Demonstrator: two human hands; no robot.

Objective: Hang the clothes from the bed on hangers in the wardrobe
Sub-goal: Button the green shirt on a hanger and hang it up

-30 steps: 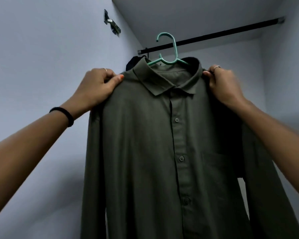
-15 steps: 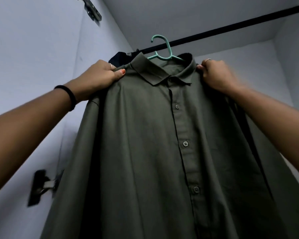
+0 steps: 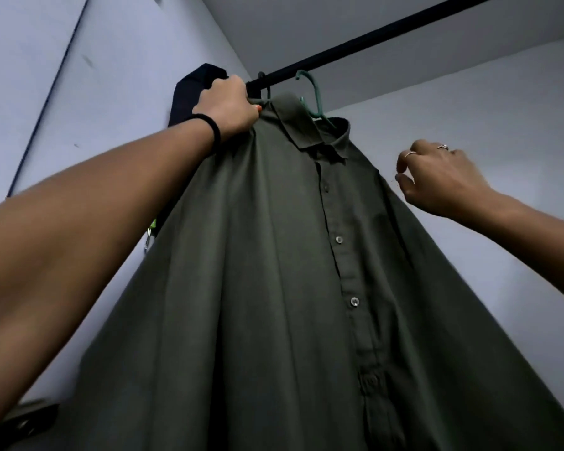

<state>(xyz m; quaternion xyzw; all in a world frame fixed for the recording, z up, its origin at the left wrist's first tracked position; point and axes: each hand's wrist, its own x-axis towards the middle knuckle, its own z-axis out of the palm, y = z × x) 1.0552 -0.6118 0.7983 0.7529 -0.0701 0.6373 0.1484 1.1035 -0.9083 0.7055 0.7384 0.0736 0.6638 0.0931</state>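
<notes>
Shirt [image 3: 290, 271], olive green and buttoned, hangs on a teal hanger [image 3: 315, 96] whose hook sits over the black rail [image 3: 372, 37] of the wardrobe, filling the middle of the view. To its left, the left hand [image 3: 228, 109] grips the shirt's shoulder beside the collar, fingers curled round the cloth, a black band on the wrist. On the right, the right hand [image 3: 437, 177] hovers just beside the other shoulder, holding nothing, fingers loosely bent, rings on two of them. A dark garment [image 3: 192, 89] hangs on the rail behind the left hand, against the pale wardrobe wall [image 3: 111, 92].
</notes>
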